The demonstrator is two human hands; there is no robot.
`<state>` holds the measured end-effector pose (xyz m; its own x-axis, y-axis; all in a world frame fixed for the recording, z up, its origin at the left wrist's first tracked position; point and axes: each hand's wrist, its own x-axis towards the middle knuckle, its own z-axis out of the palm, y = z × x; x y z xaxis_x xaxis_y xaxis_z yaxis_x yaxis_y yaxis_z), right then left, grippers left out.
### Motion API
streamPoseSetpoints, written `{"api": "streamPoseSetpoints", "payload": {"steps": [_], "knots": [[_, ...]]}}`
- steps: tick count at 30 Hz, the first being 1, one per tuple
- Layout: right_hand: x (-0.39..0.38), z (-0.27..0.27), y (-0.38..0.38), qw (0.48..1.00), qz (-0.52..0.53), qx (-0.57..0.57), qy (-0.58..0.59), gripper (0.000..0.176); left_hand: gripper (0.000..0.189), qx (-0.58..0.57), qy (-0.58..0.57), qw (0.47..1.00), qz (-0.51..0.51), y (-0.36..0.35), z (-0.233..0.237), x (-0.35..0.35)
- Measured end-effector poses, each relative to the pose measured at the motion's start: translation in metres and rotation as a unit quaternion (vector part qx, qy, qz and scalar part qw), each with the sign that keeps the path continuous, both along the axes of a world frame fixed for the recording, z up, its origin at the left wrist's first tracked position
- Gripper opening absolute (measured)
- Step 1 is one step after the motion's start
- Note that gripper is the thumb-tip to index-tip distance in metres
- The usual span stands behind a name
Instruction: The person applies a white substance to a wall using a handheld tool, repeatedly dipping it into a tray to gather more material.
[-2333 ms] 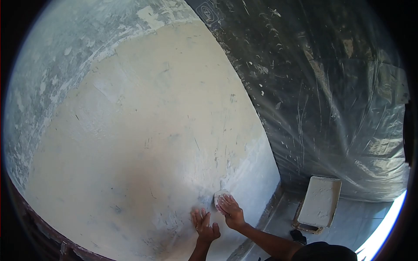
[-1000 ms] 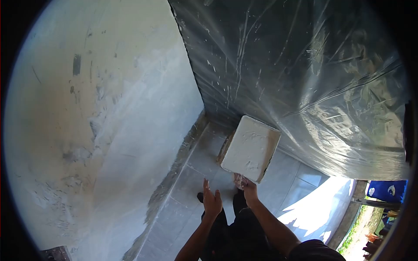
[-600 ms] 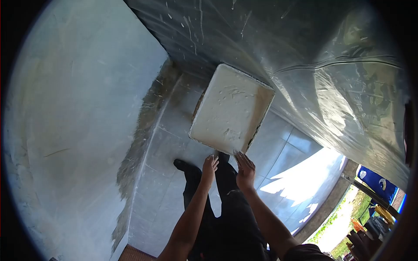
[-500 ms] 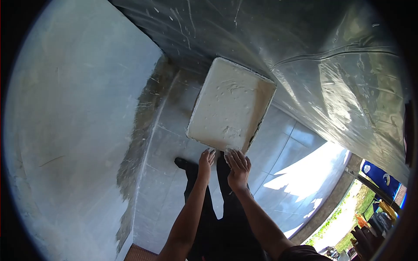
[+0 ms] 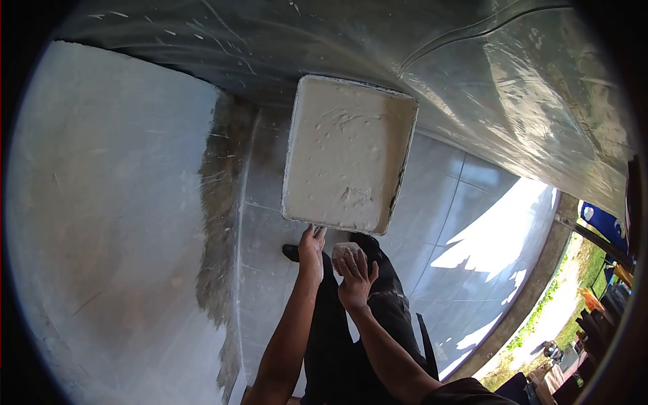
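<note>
A rectangular tray (image 5: 402, 145) filled with white plaster paste stands on the tiled floor near the wall corner. My left hand (image 5: 311, 248) reaches to the tray's near edge and touches its rim with the fingertips. My right hand (image 5: 354, 275) hovers just below that edge, gripping a small plaster-coated pad (image 5: 345, 250) in its fingers. My dark trouser legs and a shoe (image 5: 291, 253) show beneath both arms.
A freshly plastered wall (image 5: 115, 223) fills the left side. Clear plastic sheeting (image 5: 513, 88) hangs behind and to the right of the tray. Pale floor tiles (image 5: 466, 250) run to a sunlit step, with grass and objects outside at the lower right.
My view has swung from the wall down to the floor tray. Both hands left the wall and moved to the tray's near edge, the right still carrying the pad.
</note>
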<state>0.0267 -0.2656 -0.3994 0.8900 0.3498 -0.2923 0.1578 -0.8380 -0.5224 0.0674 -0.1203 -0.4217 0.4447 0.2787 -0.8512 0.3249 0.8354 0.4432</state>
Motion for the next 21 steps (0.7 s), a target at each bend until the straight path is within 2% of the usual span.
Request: {"api": "streamPoseSetpoints", "payload": {"steps": [3,7,10,14,18,21], "knots": [[-0.008,0.007,-0.014,0.998,0.018,0.005,0.058,0.061,0.074,0.018,0.017,1.000,-0.018,0.004,-0.005,0.003],[0.041,0.033,-0.010,0.998,-0.008,0.004,-0.062,0.049,0.073,0.013,0.001,0.999,-0.037,0.007,-0.009,-0.010],[0.075,0.022,0.007,0.995,0.000,-0.035,-0.098,0.051,0.073,-0.003,-0.011,0.999,-0.042,0.009,-0.002,-0.005],[0.029,-0.020,0.008,0.998,0.021,-0.036,-0.052,0.056,0.073,-0.001,0.003,1.000,0.009,0.007,0.001,-0.003],[-0.015,-0.004,0.004,0.999,0.010,-0.026,0.034,0.059,0.074,0.000,-0.008,1.000,0.002,0.006,-0.001,-0.009],[-0.016,0.003,-0.006,0.999,-0.034,0.023,0.025,0.056,0.074,0.008,-0.006,1.000,-0.008,0.008,-0.001,-0.006]]}}
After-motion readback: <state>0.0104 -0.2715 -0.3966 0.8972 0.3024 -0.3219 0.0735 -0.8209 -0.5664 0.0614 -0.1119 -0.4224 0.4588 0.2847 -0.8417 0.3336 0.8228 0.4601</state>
